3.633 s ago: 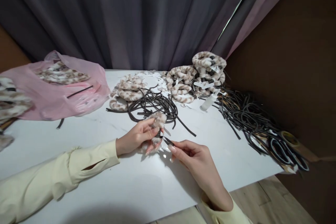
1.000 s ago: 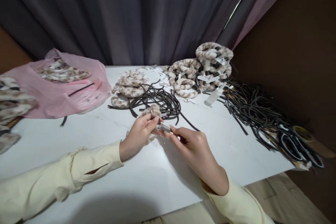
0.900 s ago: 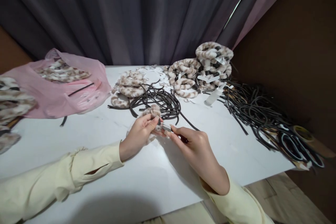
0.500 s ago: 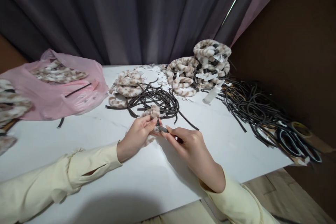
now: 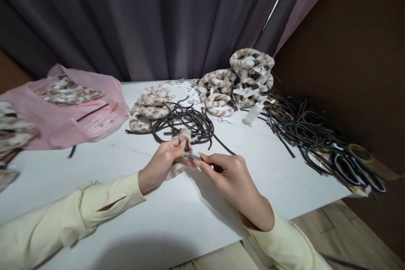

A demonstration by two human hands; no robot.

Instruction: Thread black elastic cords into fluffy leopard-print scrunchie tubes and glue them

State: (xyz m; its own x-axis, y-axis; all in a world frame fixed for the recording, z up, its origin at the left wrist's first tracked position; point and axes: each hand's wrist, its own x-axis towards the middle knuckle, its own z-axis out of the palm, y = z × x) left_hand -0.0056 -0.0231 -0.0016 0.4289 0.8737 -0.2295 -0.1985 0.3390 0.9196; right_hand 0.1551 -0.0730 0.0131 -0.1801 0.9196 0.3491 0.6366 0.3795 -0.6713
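My left hand (image 5: 161, 163) is closed around a furry leopard-print piece (image 5: 184, 135) with a dark core showing at its end. My right hand (image 5: 228, 173) pinches a thin dark cord end (image 5: 195, 157) right against that piece, fingertips of both hands touching. Both hands rest low over the white table (image 5: 177, 215), just in front of a tangle of dark cords (image 5: 186, 120). Both sleeves are pale yellow.
A pink plastic bag (image 5: 68, 112) with furry pieces lies at the left. Furry rings (image 5: 153, 103) and a taller heap (image 5: 236, 82) sit at the back, beside a small white bottle (image 5: 253, 114). More dark cords (image 5: 303, 130), scissors (image 5: 357, 168) and a tape roll (image 5: 357, 150) lie at the right.
The hands have closed together: the right hand moved in from the right, bringing the cord end up against the furry piece. The left hand kept its hold. The view shifted slightly.
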